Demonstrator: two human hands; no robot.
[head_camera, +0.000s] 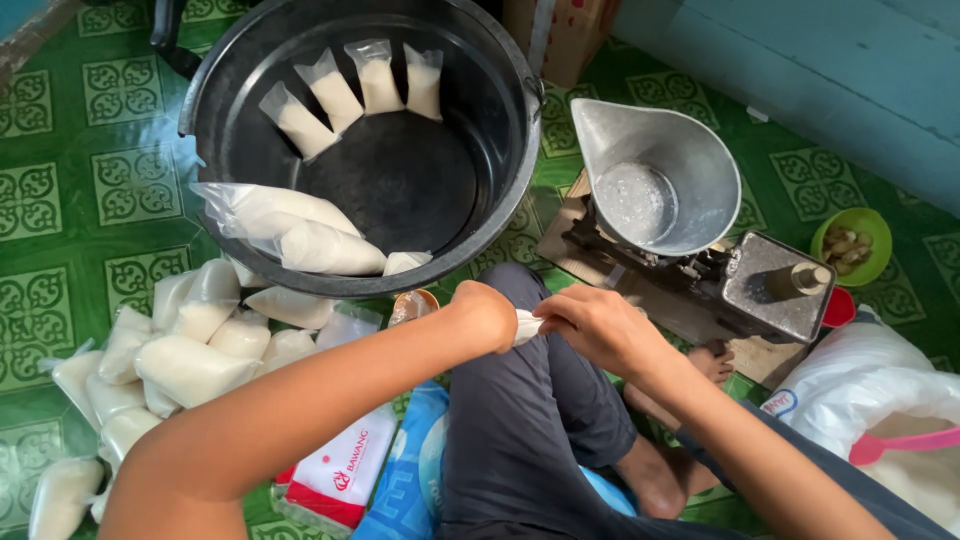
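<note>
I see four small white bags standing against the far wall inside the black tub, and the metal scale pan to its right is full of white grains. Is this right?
Not fully. The head view shows the metal scale pan nearly empty, with only a thin white trace on its bottom. The rest holds: four small white bags lean against the far wall of the black tub, left of the pan.

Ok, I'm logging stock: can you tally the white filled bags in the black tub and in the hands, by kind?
Small bags leaning on the black tub's far wall: 4
Large bags on its near-left rim: 2
Small bag at its near wall: 1
Held bag between left hand and right hand: 1
Total: 8
</note>
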